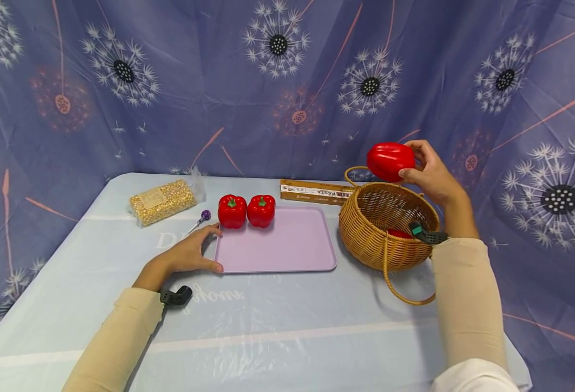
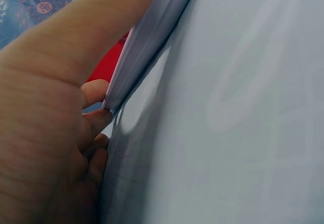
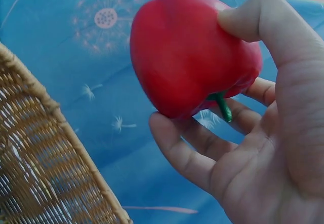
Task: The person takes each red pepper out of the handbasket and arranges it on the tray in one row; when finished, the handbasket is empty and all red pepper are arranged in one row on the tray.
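Observation:
My right hand [image 1: 433,173] holds a red bell pepper [image 1: 390,161] in the air over the wicker basket [image 1: 360,228]. In the right wrist view, the thumb presses the side of this pepper [image 3: 190,51], and its green stem points toward the palm. Another red thing [image 1: 399,233] lies inside the basket, mostly hidden. My left hand [image 1: 187,253] grips the left edge of the lilac tray [image 1: 287,245], thumb near its front corner and fingertips on the rim. Two red bell peppers, a left one [image 1: 232,212] and a right one [image 1: 261,211], stand side by side at the tray's back left.
A bag of yellow corn kernels [image 1: 164,202] lies at the back left, with a purple lollipop [image 1: 205,215] between it and the tray. Behind the tray and basket is a brown pasta box [image 1: 314,191]. One basket handle [image 1: 407,299] hangs down toward the front.

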{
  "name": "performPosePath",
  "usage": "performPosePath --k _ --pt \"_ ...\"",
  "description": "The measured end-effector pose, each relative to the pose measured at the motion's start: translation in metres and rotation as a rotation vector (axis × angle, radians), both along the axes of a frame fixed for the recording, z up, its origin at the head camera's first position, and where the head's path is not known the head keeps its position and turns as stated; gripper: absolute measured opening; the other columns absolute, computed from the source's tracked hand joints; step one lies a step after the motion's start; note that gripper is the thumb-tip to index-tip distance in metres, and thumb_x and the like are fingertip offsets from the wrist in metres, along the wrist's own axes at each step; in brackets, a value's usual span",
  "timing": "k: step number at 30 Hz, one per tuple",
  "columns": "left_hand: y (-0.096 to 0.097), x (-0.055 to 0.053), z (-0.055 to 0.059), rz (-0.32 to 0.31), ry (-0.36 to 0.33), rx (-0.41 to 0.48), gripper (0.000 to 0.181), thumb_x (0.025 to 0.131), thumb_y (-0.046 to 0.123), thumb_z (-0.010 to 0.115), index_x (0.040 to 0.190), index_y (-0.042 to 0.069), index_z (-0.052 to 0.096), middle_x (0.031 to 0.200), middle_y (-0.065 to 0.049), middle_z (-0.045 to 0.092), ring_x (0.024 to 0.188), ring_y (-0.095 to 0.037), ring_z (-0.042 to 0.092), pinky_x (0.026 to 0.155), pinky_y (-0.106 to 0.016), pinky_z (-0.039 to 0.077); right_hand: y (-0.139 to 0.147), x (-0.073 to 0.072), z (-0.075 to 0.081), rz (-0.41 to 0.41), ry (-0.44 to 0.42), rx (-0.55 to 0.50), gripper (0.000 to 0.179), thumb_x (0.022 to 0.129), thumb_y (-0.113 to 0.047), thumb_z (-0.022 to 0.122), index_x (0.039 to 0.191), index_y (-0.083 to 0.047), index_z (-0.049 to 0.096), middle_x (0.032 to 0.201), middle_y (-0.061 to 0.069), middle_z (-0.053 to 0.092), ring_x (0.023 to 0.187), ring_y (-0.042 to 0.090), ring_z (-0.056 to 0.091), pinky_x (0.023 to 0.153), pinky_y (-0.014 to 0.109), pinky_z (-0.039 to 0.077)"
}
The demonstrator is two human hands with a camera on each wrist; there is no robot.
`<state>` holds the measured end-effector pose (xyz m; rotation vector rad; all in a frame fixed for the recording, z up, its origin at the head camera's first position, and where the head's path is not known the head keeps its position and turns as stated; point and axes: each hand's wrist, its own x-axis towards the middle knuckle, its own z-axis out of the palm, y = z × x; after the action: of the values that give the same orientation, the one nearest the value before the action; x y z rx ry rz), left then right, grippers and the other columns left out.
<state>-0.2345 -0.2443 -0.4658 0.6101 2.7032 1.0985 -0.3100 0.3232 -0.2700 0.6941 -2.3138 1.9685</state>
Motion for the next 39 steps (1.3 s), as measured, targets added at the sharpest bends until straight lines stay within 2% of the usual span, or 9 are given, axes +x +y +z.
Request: performPosePath --k 7,10,15,19,23,32,39 --pt "-0.001 -0.001 -0.001 0.0 0.003 -0.006 0.098 0.066 0.052 0.092 0.142 0.011 0.045 0.163 -0.018 0.026 0.15 -0.04 0.02 0.118 -0.062 0.018 -0.017 0.0 0.003 -0.018 0.06 0.027 0.053 0.091 0.008 0.058 0.139 -0.013 0.044 0.138 0.009 0.046 0.109 0.019 0.062 0.073 0.027 0.061" --pt "-0.001 0.0 -0.001 0.001 0.003 -0.011 0.098 0.066 0.052 0.092 0.142 0.011 0.045 0.163 -0.019 0.026 0.149 -0.041 0.02 0.118 -0.062 0.019 -0.025 -0.001 0.005 0.004 0.082 0.009 0.054 0.092 0.009 0.057 0.14 -0.012 0.046 0.137 0.011 0.045 0.105 0.018 0.066 0.072 0.029 0.061" --pt "-0.001 0.0 0.0 0.003 0.006 -0.014 0.098 0.066 0.051 0.092 0.142 0.011 0.045 0.163 -0.019 0.027 0.149 -0.041 0.021 0.117 -0.062 0.019 -0.041 -0.003 0.006 0.052 0.122 -0.05 0.056 0.092 0.008 0.059 0.144 -0.009 0.045 0.14 0.015 0.042 0.11 0.024 0.063 0.074 0.032 0.061" --pt "-0.001 0.0 0.0 -0.002 0.007 -0.014 0.098 0.067 0.051 0.092 0.142 0.01 0.045 0.163 -0.019 0.026 0.149 -0.041 0.021 0.117 -0.062 0.019 -0.052 -0.005 0.004 0.027 0.154 -0.06 0.058 0.092 0.006 0.064 0.145 -0.01 0.045 0.141 0.015 0.042 0.112 0.028 0.06 0.076 0.031 0.061" --pt "0.0 0.001 0.0 -0.005 0.01 -0.014 0.098 0.067 0.051 0.092 0.142 0.01 0.045 0.163 -0.019 0.027 0.149 -0.041 0.021 0.117 -0.062 0.019 -0.061 -0.006 0.002 0.002 0.181 -0.022 0.06 0.091 0.004 0.067 0.145 -0.011 0.044 0.142 0.015 0.044 0.111 0.029 0.059 0.077 0.028 0.06" --pt "0.0 0.0 0.0 0.004 0.002 -0.02 0.098 0.067 0.052 0.092 0.142 0.011 0.045 0.163 -0.019 0.027 0.149 -0.041 0.021 0.117 -0.062 0.02 -0.077 -0.004 0.004 0.014 0.229 0.021 0.059 0.091 0.004 0.067 0.144 -0.01 0.046 0.14 0.015 0.048 0.112 0.032 0.058 0.08 0.027 0.059" --pt "0.0 0.0 0.0 0.0 0.008 -0.015 0.098 0.067 0.052 0.092 0.142 0.01 0.045 0.163 -0.02 0.027 0.149 -0.041 0.021 0.117 -0.062 0.019 -0.093 -0.004 0.005 -0.009 0.284 0.107 0.064 0.09 -0.001 0.071 0.149 -0.01 0.046 0.14 0.014 0.049 0.11 0.031 0.058 0.08 0.027 0.059"
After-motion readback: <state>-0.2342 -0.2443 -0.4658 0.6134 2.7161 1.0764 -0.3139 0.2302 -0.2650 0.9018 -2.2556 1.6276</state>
